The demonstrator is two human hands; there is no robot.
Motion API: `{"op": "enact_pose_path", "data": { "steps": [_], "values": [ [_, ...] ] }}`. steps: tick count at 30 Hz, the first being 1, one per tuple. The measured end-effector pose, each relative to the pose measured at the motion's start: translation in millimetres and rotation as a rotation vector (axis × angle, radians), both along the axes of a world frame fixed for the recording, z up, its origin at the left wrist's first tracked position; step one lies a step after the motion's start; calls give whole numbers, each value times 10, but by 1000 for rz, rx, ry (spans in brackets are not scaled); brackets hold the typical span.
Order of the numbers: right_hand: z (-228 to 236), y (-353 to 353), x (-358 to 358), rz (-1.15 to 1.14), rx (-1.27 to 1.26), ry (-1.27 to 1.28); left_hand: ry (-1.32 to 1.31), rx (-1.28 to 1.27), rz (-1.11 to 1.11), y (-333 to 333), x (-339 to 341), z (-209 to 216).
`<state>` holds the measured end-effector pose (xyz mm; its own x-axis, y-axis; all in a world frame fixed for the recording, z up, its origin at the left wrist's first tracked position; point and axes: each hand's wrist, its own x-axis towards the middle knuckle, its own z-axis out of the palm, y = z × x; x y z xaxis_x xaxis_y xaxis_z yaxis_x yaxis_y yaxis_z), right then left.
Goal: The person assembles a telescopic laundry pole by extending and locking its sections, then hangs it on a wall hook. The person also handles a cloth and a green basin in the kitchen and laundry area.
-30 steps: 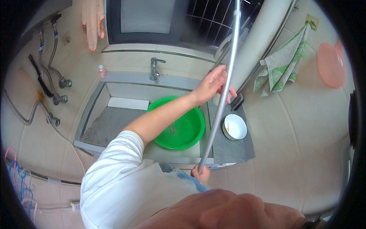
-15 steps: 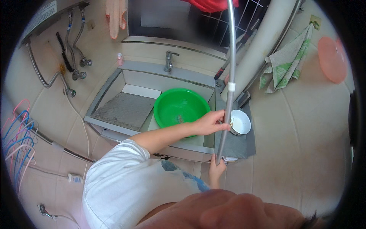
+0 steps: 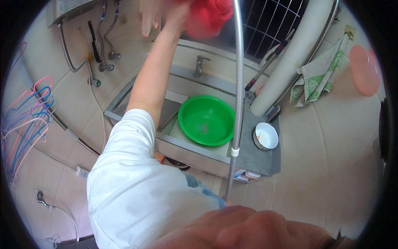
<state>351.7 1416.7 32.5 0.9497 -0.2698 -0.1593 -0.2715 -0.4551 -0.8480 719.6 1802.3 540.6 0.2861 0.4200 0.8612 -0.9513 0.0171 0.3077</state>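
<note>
— Where the left arm runs up the middle of the frame, what does the left hand [image 3: 176, 14] meet?
— A red cloth [image 3: 207, 16] at the top centre; the hand is against it, blurred, so I cannot tell whether the fingers are closed on it or only touching.
— And the right hand?
— Near the bottom centre, by the lower end of the pole [image 3: 238, 91], but the fingers are hidden, so I cannot tell its grip. The pole is a grey metal tube rising from there to the top edge, just right of the cloth.
— What lies below the cloth?
— A sink [image 3: 124, 103] in the centre, with a tap [image 3: 200, 65] at its back and a green basin [image 3: 206, 120] inside, right of the arm. A white bowl [image 3: 265, 136] stands on the ledge right of the basin, beyond the pole.
— Anything along the edges?
— Pink and blue hangers [image 3: 25, 120] at the left edge, pipes [image 3: 101, 45] on the wall at the upper left, a thick white pipe [image 3: 292, 58] slanting at the upper right, a green-patterned towel [image 3: 317, 76] just beside it, and a pink disc [image 3: 365, 70] at the far right.
</note>
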Motion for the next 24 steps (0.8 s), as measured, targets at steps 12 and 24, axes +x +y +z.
{"op": "enact_pose_path", "data": {
  "steps": [12, 24],
  "values": [
    [-319, -234, -252, 162, 375, 26, 423, 54, 404, -276, -814, 100],
    [-477, 125, 83, 312, 359, -112, 29, 245, -43, -472, -2285, -80]
  ]
}}
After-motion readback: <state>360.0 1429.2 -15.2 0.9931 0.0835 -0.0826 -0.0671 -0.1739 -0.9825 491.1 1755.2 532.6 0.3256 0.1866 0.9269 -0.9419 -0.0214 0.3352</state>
